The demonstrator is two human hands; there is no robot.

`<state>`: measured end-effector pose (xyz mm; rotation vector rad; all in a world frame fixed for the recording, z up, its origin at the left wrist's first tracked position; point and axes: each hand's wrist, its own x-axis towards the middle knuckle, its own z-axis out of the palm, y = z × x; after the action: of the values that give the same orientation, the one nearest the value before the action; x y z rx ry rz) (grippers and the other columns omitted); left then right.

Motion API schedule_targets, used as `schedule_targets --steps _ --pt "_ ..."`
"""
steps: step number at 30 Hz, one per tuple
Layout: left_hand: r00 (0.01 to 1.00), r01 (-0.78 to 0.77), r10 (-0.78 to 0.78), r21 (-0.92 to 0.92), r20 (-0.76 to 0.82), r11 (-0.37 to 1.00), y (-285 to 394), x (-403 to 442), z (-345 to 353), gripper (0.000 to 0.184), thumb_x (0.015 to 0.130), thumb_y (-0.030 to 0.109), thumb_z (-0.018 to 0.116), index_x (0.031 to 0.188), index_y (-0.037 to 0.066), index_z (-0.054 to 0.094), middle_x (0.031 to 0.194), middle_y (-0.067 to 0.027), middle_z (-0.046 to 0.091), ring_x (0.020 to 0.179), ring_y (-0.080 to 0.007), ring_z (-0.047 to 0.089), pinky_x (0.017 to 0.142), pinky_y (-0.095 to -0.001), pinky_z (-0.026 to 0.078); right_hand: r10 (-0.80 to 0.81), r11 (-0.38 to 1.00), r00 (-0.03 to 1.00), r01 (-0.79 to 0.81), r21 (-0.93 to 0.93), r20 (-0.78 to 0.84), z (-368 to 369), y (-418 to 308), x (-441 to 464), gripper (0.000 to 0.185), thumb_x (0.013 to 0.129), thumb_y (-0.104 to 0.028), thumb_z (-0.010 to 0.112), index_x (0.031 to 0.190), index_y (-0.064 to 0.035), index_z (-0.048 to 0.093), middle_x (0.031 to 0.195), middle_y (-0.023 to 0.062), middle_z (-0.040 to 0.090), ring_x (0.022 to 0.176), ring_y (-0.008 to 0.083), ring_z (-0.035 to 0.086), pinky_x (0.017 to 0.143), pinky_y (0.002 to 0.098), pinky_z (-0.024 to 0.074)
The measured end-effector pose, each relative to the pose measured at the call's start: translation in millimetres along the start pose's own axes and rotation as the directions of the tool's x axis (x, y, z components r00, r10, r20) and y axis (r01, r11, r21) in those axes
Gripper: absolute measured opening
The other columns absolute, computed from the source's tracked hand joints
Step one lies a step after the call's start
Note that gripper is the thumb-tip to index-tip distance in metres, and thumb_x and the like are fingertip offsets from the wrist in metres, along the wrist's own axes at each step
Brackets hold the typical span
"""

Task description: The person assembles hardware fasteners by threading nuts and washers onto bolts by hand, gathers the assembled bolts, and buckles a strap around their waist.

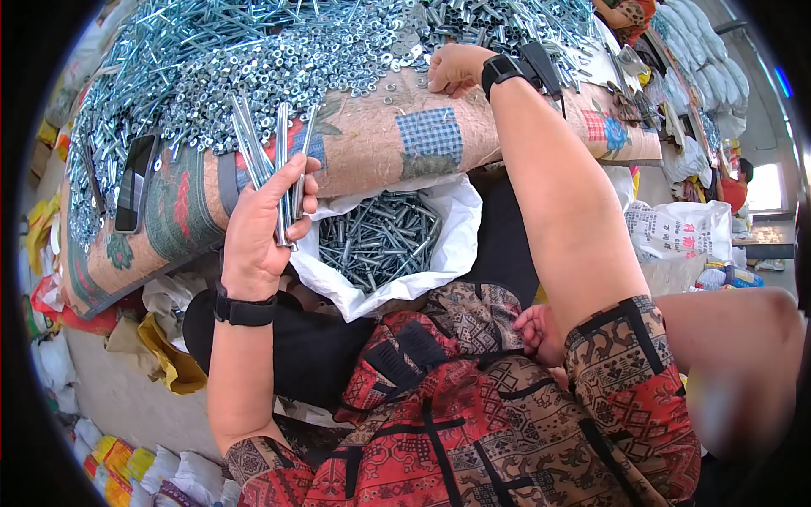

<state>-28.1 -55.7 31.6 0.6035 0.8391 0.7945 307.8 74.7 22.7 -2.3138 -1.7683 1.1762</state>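
Note:
My left hand [263, 221] is closed around several long metal bolts [283, 135], which stand up from the fingers at slightly different angles. It is beside the left rim of a white sack [460, 207] filled with expansion bolts [380, 241]. My right hand [456, 69] reaches to the near edge of the heaped metal parts, fingers curled together and pointing down. Whatever is in those fingers is hidden. Just left of it lie loose nuts and washers [338, 63], and beyond it is a pile of metal sleeves [486, 21].
Long bolts [182, 34] are heaped at the back left of the table, which has a patterned quilted cover [355, 144]. A phone [135, 186] lies at the left edge. Another person's hand [534, 328] is near my lap. Filled sacks [701, 51] are stacked at the right.

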Motion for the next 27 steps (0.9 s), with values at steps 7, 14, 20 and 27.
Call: schedule_targets --steps 7,14,20,27 --pt "1.000 -0.005 0.005 0.004 -0.003 1.000 1.2 0.3 -3.0 0.026 0.091 0.023 0.064 0.100 -0.001 0.061 0.073 -0.0030 0.061 0.058 -0.0078 0.058 0.037 -0.0173 0.036 0.042 0.999 0.998 -0.042 -0.015 0.043 -1.9 -1.6 8.5 0.017 0.072 -0.012 0.077 0.081 -0.0078 0.063 0.074 0.0027 0.063 0.066 0.0144 0.062 0.063 0.0331 0.0564" --pt "1.000 0.006 -0.006 0.004 0.003 1.000 -2.9 5.7 -4.3 0.024 0.091 0.024 0.064 0.098 0.001 0.062 0.074 -0.0019 0.061 0.059 -0.0072 0.058 0.038 -0.0167 0.036 0.051 0.998 0.997 -0.050 -0.023 0.050 -3.4 -2.9 11.4 0.019 0.071 -0.011 0.078 0.083 -0.0060 0.064 0.076 0.0051 0.065 0.068 0.0170 0.063 0.062 0.0347 0.0568" --pt "1.000 0.031 -0.031 -0.003 -0.001 1.000 -4.1 10.5 -4.2 0.023 0.090 0.024 0.064 0.097 0.002 0.062 0.072 -0.0009 0.061 0.058 -0.0065 0.057 0.038 -0.0165 0.036 0.087 0.996 0.990 -0.087 -0.003 0.113 -7.8 -2.9 16.8 0.016 0.070 -0.007 0.077 0.081 -0.0051 0.065 0.075 0.0063 0.065 0.067 0.0187 0.064 0.063 0.0363 0.0567" --pt "0.999 0.043 -0.043 -0.002 0.006 0.999 -6.2 17.9 -7.5 0.023 0.091 0.025 0.064 0.097 0.003 0.061 0.072 -0.0006 0.061 0.059 -0.0067 0.057 0.039 -0.0169 0.035 0.117 0.993 0.988 -0.119 0.016 0.101 -9.6 -2.4 14.8 0.016 0.070 -0.007 0.077 0.080 -0.0068 0.065 0.073 0.0045 0.064 0.066 0.0171 0.063 0.061 0.0343 0.0561"
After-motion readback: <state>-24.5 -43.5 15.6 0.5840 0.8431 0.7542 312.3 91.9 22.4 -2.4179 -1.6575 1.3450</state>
